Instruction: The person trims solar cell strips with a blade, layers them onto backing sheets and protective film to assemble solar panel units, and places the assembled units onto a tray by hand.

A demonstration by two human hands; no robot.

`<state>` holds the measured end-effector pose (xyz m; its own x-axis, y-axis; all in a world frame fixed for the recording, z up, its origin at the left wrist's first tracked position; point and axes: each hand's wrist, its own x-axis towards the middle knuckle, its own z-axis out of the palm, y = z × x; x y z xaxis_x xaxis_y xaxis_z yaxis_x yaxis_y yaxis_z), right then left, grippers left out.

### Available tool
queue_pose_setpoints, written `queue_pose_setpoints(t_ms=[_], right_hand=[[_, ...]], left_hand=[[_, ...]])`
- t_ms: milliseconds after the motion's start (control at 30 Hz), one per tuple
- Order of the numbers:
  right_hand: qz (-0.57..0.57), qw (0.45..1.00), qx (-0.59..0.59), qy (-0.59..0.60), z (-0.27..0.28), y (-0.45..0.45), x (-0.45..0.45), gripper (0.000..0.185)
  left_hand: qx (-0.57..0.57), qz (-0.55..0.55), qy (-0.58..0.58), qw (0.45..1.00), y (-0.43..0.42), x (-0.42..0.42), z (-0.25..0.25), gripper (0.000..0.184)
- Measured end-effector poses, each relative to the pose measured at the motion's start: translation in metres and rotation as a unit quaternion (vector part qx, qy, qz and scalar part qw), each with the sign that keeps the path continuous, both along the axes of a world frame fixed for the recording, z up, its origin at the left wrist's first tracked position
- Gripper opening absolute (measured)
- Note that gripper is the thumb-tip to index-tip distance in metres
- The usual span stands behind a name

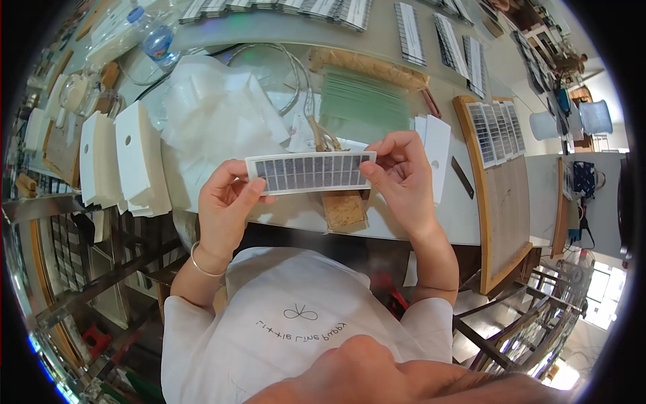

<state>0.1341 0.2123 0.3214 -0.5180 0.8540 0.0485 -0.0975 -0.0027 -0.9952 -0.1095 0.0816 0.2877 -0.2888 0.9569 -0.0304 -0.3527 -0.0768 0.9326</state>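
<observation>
Between my two hands a small solar panel (311, 172) is held up, a narrow white-edged strip with rows of dark cells facing me. My left hand (230, 195) pinches its left end, thumb on the front. At the other end my right hand (402, 176) grips the upper right corner with thumb and fingers. Behind and just above the panel lies a stack of greenish glass sheets (363, 104). Below the panel a brown block (345, 210) sits at the table's near edge, partly covered by it.
Stacks of white pieces with holes (142, 158) stand at the left, beside crumpled white plastic (215, 108). A wood-framed board (505, 209) bearing several dark-celled panels is at the right. More panel strips (410, 34) lie at the back; a water bottle (158, 44) is far left.
</observation>
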Motion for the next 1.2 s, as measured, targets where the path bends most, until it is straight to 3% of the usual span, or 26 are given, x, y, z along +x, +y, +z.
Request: queue_pose_setpoints(t_ms=[367, 433, 600, 1200], right_hand=[[0.056, 0.995, -0.085, -0.020, 0.0010, 0.0073, 0.0077, 0.024], [0.024, 0.993, -0.110, 0.015, 0.0037, 0.0056, 0.0047, 0.018], [0.039, 0.997, -0.071, -0.012, -0.0009, 0.0072, 0.0083, 0.011], [0.045, 0.998, -0.038, -0.014, -0.0026, 0.0055, 0.0087, 0.009]], left_hand=[[-0.001, 0.034, -0.001, 0.999, 0.0007, 0.0040, 0.0009, 0.008], [0.006, 0.032, 0.005, 0.999, 0.0000, 0.0048, 0.0023, 0.009], [0.043, 0.014, 0.025, 0.999, -0.0025, 0.0028, 0.0007, 0.010], [-0.009, -0.008, -0.019, 1.000, -0.0030, -0.0003, 0.0056, 0.008]])
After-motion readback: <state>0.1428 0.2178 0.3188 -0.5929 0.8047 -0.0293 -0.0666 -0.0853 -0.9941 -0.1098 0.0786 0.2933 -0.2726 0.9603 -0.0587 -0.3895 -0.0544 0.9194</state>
